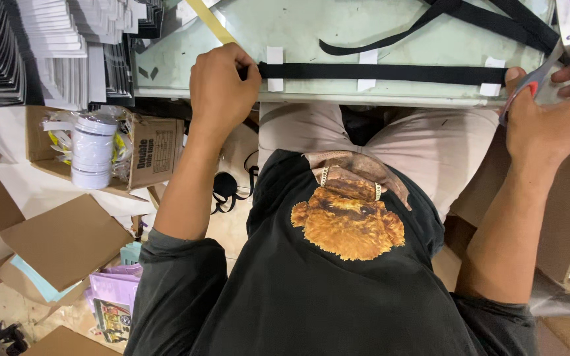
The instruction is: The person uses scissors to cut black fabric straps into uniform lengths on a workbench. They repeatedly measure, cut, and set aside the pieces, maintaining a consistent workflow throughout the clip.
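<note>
Left side first. My left hand [222, 89] sits at the left end of the black strap [384, 72], fingers curled down and pressed together on that end, pinning it to the pale green surface [298, 29]. Below and further left, off the surface, an open cardboard box [146, 155] holds stacked rolls of white tape [92, 151].

The strap lies flat near the front edge of the surface, long axis running straight left to right, from one hand across to the other. White tabs [274, 67] cross it at intervals; I count four. Behind it, loose black strapping [470, 16] loops toward the far right corner.

Right end: my right hand [552, 109] is wrapped around the scissors [537, 76], grey blades with red at the handle, fingers through the loops. The blades sit just at the strap's right end, angled up and right, across its length. Whether the blades are parted I cannot tell; the hand hides the pivot. The right hand is the nearer to that end; the left anchors the opposite one.
</note>
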